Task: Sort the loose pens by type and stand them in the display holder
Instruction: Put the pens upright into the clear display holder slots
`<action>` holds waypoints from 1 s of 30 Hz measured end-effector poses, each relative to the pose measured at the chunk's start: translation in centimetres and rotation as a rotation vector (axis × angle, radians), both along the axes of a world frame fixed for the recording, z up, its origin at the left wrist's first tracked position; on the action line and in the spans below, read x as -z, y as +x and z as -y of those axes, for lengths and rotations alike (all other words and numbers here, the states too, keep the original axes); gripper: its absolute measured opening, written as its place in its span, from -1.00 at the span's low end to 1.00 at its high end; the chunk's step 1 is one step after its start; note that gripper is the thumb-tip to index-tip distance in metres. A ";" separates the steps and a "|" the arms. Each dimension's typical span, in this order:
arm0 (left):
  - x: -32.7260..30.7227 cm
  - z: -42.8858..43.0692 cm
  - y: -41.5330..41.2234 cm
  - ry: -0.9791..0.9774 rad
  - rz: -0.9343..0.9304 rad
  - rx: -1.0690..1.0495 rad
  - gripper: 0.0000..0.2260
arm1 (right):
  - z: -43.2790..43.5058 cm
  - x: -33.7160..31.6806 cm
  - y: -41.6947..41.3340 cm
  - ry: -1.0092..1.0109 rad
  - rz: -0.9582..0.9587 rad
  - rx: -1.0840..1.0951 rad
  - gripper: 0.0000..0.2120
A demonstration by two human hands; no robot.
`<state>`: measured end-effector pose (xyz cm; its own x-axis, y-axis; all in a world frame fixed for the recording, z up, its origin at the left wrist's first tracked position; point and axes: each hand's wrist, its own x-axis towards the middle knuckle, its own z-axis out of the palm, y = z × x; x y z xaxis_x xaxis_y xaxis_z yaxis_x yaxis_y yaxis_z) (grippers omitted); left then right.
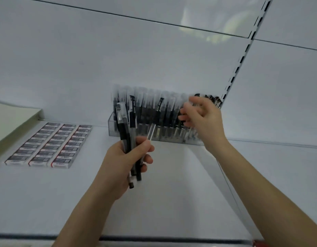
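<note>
My left hand point(126, 162) grips a bunch of several black pens point(129, 125), fanned out with their caps pointing up, in front of the display holder. The clear display holder point(112, 128) stands against the shelf's back wall and holds a row of several upright pens with frosted caps. My right hand point(202, 117) is blurred, raised in front of the holder's right half with fingers spread and curled toward the pens there. I cannot tell whether it touches or holds any pen.
Rows of boxed erasers point(49, 144) lie on the white shelf point(172, 184) at the left, beside a pale green slab point(9, 122). A slotted upright rail point(241, 59) runs up the back wall at the right. A clear divider point(230, 186) edges the shelf's right side.
</note>
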<state>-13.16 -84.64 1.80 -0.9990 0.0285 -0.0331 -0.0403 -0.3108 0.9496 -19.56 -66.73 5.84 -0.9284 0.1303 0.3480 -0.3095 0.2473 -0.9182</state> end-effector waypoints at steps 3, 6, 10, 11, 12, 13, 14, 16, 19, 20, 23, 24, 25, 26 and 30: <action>-0.6 -0.8 -0.4 -0.010 -0.014 0.089 -0.98 | 1.0 -0.8 1.6 -0.114 0.157 -0.149 -0.83; -0.7 -1.5 -0.6 -0.047 -0.039 0.173 -0.97 | 1.2 -0.7 1.9 -0.164 0.172 -0.144 -0.91; -0.9 -1.3 -1.0 -0.058 0.025 0.192 -0.88 | -0.3 -1.3 1.9 -0.269 0.181 -0.080 -0.96; -0.9 -1.1 -1.2 -0.060 0.044 0.185 -0.85 | -1.1 -1.6 1.7 -0.310 0.161 -0.031 -0.93; -0.9 -1.0 -1.3 -0.075 0.051 0.174 -0.82 | -1.9 -1.9 1.4 -0.332 0.128 0.036 -0.91; -0.9 -0.9 -1.4 -0.100 0.047 0.163 -0.78 | -2.9 -2.1 1.1 -0.322 0.079 0.112 -0.91; -0.8 -0.9 -1.5 -0.125 0.040 0.158 -0.73 | -3.7 -2.2 0.7 -0.282 0.027 0.187 -0.93; -0.7 -1.1 -1.5 -0.140 0.029 0.167 -0.67 | -5.0 -2.3 0.1 -0.169 -0.054 0.291 -0.92; -0.7 -1.5 -1.4 -0.121 0.038 0.199 -0.69 | -5.5 -2.1 -0.7 -0.054 -0.124 0.351 -0.90; -0.7 -1.6 -1.4 -0.123 0.039 0.206 -0.71 | -5.4 -2.1 -0.9 -0.024 -0.138 0.356 -0.92; -0.6 -1.6 -1.4 -0.121 0.048 0.214 -0.76 | -4.7 -1.8 -1.5 0.085 -0.169 0.348 -0.91; -0.6 -1.5 -1.4 -0.114 0.059 0.212 -0.75 | -4.5 -1.6 -1.7 0.127 -0.176 0.343 -0.91; -0.6 -1.5 -1.4 -0.100 0.074 0.210 -0.74 | -4.3 -1.5 -1.8 0.167 -0.182 0.338 -0.91; -0.6 -1.4 -1.4 -0.079 0.091 0.209 -0.75 | -4.2 -1.5 -2.0 0.204 -0.186 0.338 -0.90; -0.7 -1.4 -1.3 -0.023 0.116 0.206 -0.89 | -4.7 -1.8 -2.3 0.261 -0.168 0.355 -0.84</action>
<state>-14.50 -83.22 2.54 -0.9618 0.2289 -0.1499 -0.2094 -0.2630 0.9418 -21.86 -62.07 7.68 -0.7700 0.3178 0.5533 -0.3031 0.5810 -0.7554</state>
